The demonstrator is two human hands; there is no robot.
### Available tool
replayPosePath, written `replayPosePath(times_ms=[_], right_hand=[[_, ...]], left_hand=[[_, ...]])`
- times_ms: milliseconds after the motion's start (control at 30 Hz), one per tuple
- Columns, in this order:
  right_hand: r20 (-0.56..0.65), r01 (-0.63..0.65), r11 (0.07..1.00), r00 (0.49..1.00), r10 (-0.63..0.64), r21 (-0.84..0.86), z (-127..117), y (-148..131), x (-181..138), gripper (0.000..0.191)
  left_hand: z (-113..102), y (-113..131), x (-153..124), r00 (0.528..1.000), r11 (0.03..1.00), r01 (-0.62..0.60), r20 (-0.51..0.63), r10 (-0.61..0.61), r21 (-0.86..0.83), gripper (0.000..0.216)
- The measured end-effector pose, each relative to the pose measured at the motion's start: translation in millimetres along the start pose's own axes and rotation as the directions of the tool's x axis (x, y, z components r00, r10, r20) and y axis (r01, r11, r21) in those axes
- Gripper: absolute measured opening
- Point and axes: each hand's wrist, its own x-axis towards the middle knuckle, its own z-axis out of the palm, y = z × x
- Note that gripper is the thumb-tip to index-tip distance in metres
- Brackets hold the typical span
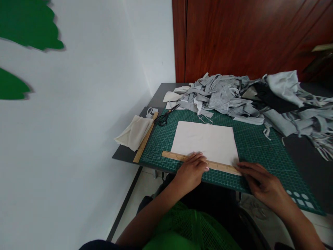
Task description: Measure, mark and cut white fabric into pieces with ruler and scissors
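A white rectangular piece of fabric (pixel 205 140) lies flat on a green cutting mat (pixel 260 146). A wooden ruler (pixel 173 156) runs along the fabric's near edge. My left hand (pixel 192 170) presses down on the ruler's middle with fingers flat and together. My right hand (pixel 260 180) rests at the ruler's right end, fingers extended along it and touching the fabric's corner.
Black scissors (pixel 165 116) lie at the mat's far left corner. A second wooden ruler (pixel 144 140) and folded cream cloth (pixel 132 133) sit left of the mat. A heap of grey and white fabric scraps (pixel 247 99) covers the back of the dark table (pixel 125 154). White wall at left.
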Motion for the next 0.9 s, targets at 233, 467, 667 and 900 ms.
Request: replayPosePath(times_ms=[233, 467, 667, 900], right_hand=[[-0.007, -0.023, 1.0, 1.0, 0.023, -0.015, 2.1, 2.2, -4.8, 0.027], [0.031, -0.047, 0.999, 0.998, 0.047, 0.01, 1.1, 2.7, -6.4, 0.027], [0.02, -0.025, 1.0, 0.999, 0.025, 0.0, 1.9, 2.5, -6.3, 0.027], [0.031, -0.014, 1.0, 0.999, 0.015, -0.027, 3.5, 7.4, -8.3, 0.027]], left_hand=[[-6.1, 4.2, 4.7, 0.999, 1.0, 0.001, 0.046, -0.002, 0.019, 0.014], [-9.6, 4.7, 6.7, 0.997, 1.0, -0.002, 0.071, 0.001, 0.019, 0.019], [-5.5, 3.0, 4.6, 0.999, 0.999, -0.004, 0.053, 0.002, 0.047, 0.017], [-0.9, 3.6, 3.9, 1.0, 1.0, 0.013, 0.004, -0.013, 0.018, 0.017]])
